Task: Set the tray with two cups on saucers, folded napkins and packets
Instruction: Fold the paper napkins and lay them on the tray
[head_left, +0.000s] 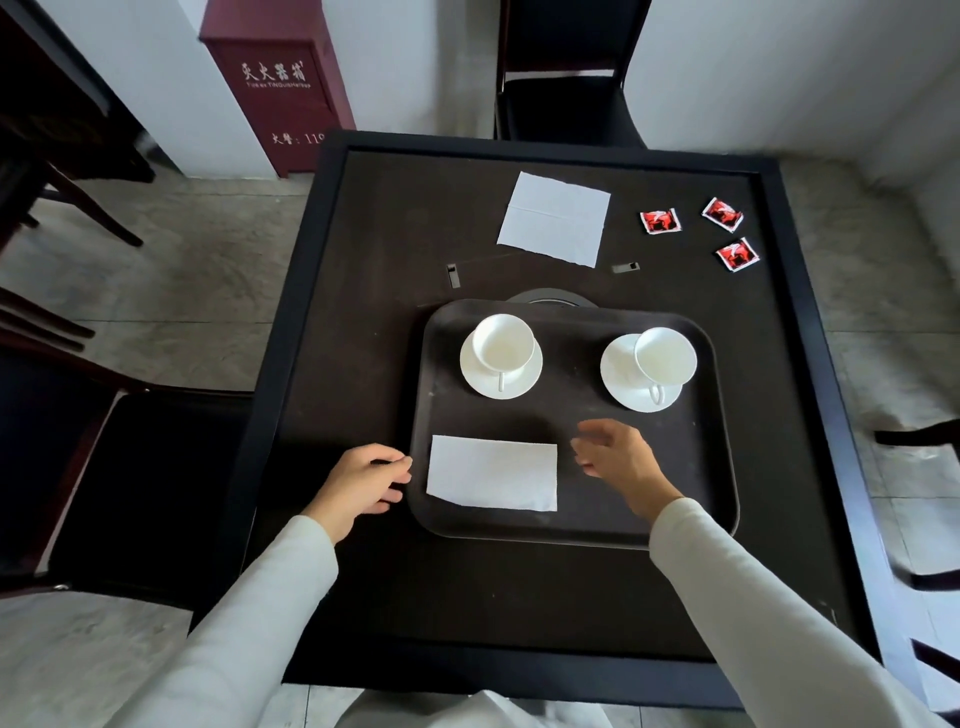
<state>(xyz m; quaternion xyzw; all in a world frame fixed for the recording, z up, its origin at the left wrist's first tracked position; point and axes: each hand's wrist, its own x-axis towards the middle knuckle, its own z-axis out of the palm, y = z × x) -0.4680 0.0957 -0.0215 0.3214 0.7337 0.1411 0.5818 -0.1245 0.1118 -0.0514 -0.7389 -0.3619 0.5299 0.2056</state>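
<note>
A dark tray (571, 525) lies on the table. On it stand two white cups on saucers, the left cup (503, 344) and the right cup (665, 356). A folded white napkin (492, 473) lies flat on the tray's near left part. My left hand (363, 483) rests just outside the tray's left edge with loosely curled fingers and holds nothing. My right hand (618, 457) hovers over the tray to the right of the folded napkin, fingers relaxed and empty. An unfolded napkin (555, 218) lies beyond the tray. Three red packets (660, 221) (723, 214) (736, 254) lie at the far right.
The dark square table (363, 312) has a raised rim, two small slots and a round inset behind the tray. Dark chairs stand at the far side (566, 78) and at the left (104, 467). A dark red cabinet (280, 83) stands on the floor at the far left.
</note>
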